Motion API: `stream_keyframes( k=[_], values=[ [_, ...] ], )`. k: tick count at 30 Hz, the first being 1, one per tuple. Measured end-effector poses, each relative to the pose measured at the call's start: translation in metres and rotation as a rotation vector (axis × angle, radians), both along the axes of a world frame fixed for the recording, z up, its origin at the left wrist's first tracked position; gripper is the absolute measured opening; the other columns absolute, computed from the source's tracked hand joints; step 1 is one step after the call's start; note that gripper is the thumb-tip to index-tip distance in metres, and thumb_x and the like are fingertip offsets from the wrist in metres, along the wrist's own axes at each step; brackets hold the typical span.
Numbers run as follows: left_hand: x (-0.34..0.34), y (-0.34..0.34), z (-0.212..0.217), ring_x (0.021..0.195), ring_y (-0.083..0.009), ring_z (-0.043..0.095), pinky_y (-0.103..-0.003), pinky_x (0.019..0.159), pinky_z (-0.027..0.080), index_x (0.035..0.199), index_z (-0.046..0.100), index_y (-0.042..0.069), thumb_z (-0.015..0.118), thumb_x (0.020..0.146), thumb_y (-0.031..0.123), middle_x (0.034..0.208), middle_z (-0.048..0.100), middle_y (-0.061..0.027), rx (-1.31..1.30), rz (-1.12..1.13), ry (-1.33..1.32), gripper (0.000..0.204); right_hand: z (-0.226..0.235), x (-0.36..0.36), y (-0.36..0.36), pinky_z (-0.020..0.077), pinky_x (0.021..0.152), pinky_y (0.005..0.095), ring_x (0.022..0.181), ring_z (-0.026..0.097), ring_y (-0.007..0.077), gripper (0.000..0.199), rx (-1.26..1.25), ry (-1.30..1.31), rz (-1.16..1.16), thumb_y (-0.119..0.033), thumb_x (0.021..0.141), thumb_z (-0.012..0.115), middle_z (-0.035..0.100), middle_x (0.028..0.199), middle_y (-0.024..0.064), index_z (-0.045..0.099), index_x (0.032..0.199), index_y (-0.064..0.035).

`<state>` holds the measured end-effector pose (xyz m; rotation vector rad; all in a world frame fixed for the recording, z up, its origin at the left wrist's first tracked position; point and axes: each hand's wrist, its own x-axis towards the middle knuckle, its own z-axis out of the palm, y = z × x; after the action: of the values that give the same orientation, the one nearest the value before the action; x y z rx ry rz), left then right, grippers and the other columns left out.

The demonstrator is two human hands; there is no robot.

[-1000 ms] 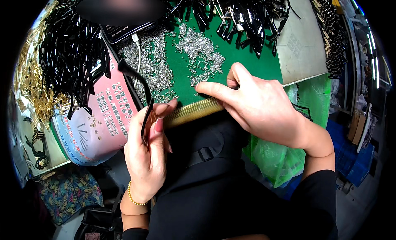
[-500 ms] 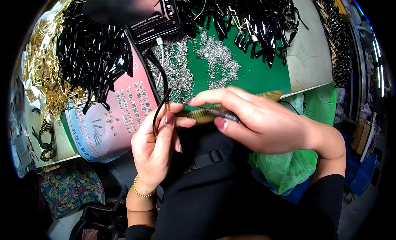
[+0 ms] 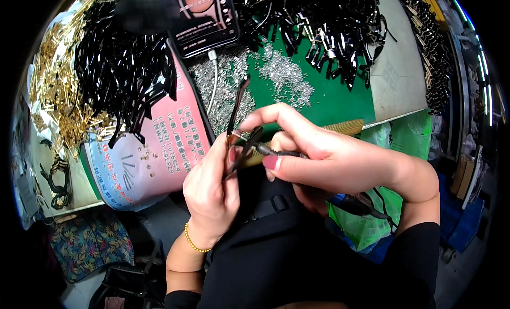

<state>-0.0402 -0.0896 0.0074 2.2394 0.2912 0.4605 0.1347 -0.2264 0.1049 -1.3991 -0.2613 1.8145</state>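
Observation:
My left hand (image 3: pixel 211 181) is closed on a dark spectacle part (image 3: pixel 238 106), its thin temple arm pointing up and away. A small brown-gold section shows by the fingertips, and a second dark piece crosses in front of it. My right hand (image 3: pixel 332 155) grips a slim black screwdriver-like tool (image 3: pixel 284 153) between thumb and fingers. Its front end is close to the spectacle part; I cannot tell whether they touch. Below the right wrist shows a black handle-like piece (image 3: pixel 355 205) with a thin dark cord. My right fingertips are close beside the left ones.
Small silver screw-like pins (image 3: pixel 287 78) lie heaped on a green mat (image 3: pixel 340 96). Piles of black spectacle parts (image 3: pixel 125 70) and gold parts (image 3: pixel 58 91) stand left. A phone (image 3: pixel 207 27) with a white cable lies at the back. A green plastic bag (image 3: pixel 366 224) hangs at right.
My right hand has moved slightly left, close to my left fingers. The spectacle part has turned, its temple arm now leaning right. The black handle-like piece has appeared below my right wrist.

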Motion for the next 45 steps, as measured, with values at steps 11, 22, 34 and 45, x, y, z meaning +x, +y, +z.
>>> stream_keyframes(
  k=[11, 22, 34, 45],
  values=[
    [0.001, 0.004, -0.006, 0.077, -0.0205, 0.070, -0.032, 0.071, 0.053, 0.128, 0.058, -0.006, 0.053, 0.098, -0.001, 0.099, 0.074, -0.0139, 0.026, 0.052, -0.081, 0.031, -0.018, -0.013, -0.031, 0.0516, 0.050, 0.0443, 0.060, 0.065, 0.0320, 0.049, 0.287, -1.374, 0.288, -0.021, 0.099, 0.054, 0.060, 0.091, 0.0212, 0.036, 0.138, 0.0014],
    [0.000, 0.023, -0.003, 0.048, 0.0001, 0.032, -0.016, 0.045, 0.025, 0.128, 0.051, 0.001, 0.045, 0.109, 0.025, 0.088, 0.068, -0.0103, -0.567, 0.340, -0.238, 0.031, -0.018, 0.093, -0.005, 0.0547, 0.066, 0.0446, 0.080, 0.067, 0.0356, 0.023, -0.187, -2.259, 0.042, -0.024, 0.094, 0.064, 0.066, 0.089, 0.0152, 0.055, 0.100, -0.0040],
    [-0.008, 0.037, 0.008, 0.077, -0.0115, 0.063, -0.025, 0.073, 0.052, 0.127, 0.051, -0.003, 0.044, 0.108, 0.012, 0.096, 0.067, -0.0124, -0.333, 0.222, -0.126, 0.025, -0.057, -0.053, 0.039, 0.0496, 0.060, 0.0509, 0.078, 0.064, 0.0441, 0.029, 0.670, -0.858, 0.084, -0.017, 0.093, 0.063, 0.065, 0.100, 0.0226, 0.050, 0.113, -0.0010],
    [0.032, 0.066, 0.009, 0.075, -0.0272, 0.055, -0.036, 0.070, 0.046, 0.114, 0.062, -0.001, 0.058, 0.085, -0.012, 0.087, 0.064, -0.0108, 0.103, -0.139, -0.094, 0.031, -0.026, -0.020, -0.028, 0.0505, 0.050, 0.0346, 0.072, 0.065, 0.0243, 0.050, 0.156, -1.630, 0.552, -0.008, 0.082, 0.063, 0.051, 0.090, 0.0109, 0.059, 0.130, -0.0211]
  ],
)
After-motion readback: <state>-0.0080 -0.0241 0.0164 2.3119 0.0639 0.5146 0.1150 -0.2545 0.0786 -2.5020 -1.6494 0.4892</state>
